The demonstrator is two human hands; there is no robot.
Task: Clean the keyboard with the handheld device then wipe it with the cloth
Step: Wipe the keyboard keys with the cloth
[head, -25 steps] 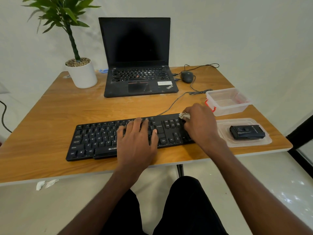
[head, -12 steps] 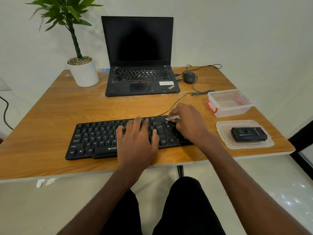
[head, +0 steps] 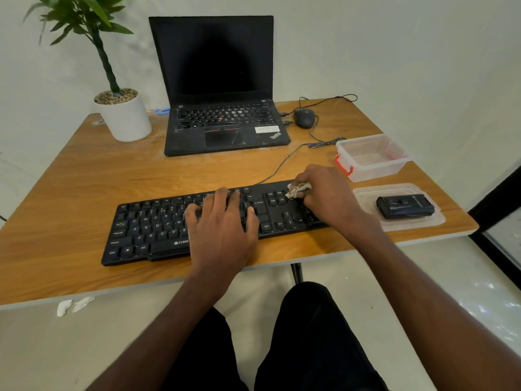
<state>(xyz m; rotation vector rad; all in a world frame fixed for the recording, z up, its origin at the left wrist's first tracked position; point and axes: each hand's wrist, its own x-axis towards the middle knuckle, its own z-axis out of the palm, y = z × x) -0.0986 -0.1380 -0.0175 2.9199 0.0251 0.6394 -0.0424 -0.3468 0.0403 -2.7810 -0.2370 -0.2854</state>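
A black keyboard (head: 152,227) lies along the front of the wooden table (head: 84,182). My left hand (head: 222,224) rests flat on its middle keys with the fingers spread. Over the keyboard's right end, my right hand (head: 328,193) grips a small crumpled pale cloth (head: 298,189), which touches the keys near the number pad. The black handheld device (head: 404,206) lies on a clear plastic lid (head: 400,227) to the right of the keyboard, with neither hand on it.
An open black laptop (head: 225,128) stands behind the keyboard, with a potted plant (head: 124,117) to its left and a wired mouse (head: 304,117) to its right. A clear plastic box (head: 372,156) with red clips sits at the right. Cables cross the table.
My right hand slid left along the keyboard with the cloth, then back to the right end. The left hand stayed in place.
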